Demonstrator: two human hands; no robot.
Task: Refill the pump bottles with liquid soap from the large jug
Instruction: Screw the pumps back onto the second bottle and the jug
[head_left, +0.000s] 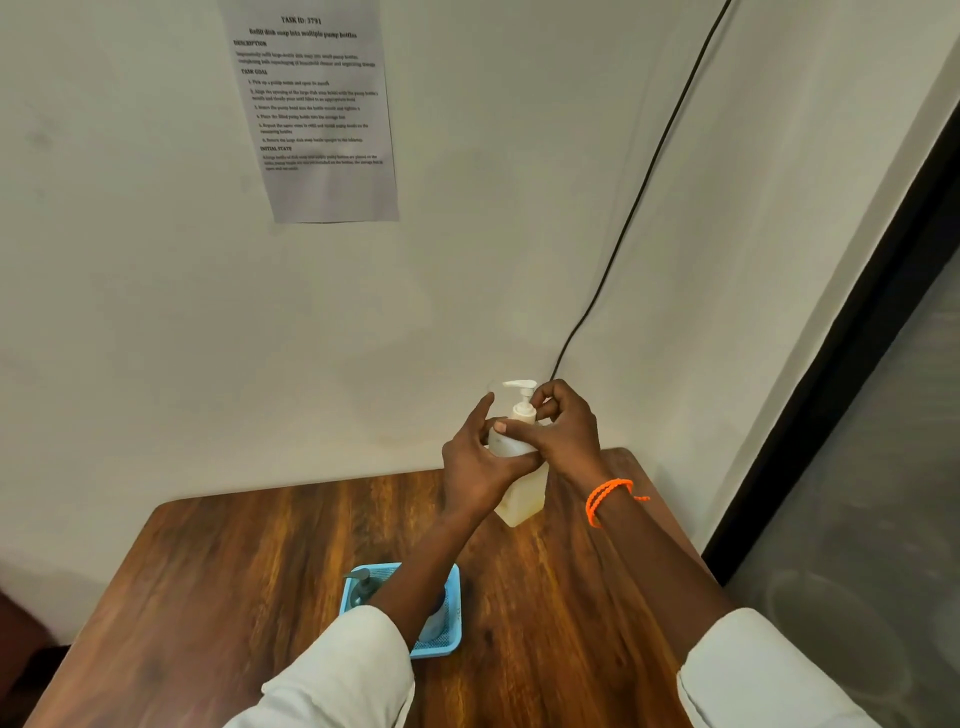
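A pale, translucent pump bottle (521, 500) with yellowish liquid stands upright at the far right of the wooden table (234, 597). My left hand (475, 467) wraps around its upper body. My right hand (563, 428) pinches the white pump head's collar (523, 410), fingers curled around the neck. In a blue basket (452, 618) nearer to me stands a bottle with a grey pump (361, 584), partly hidden by my left forearm. No large jug is in view.
The table's far edge meets a white wall with a printed task sheet (317, 109) and a black cable (623, 234) running down behind the bottle. A dark door frame (841, 364) rises to the right of the table.
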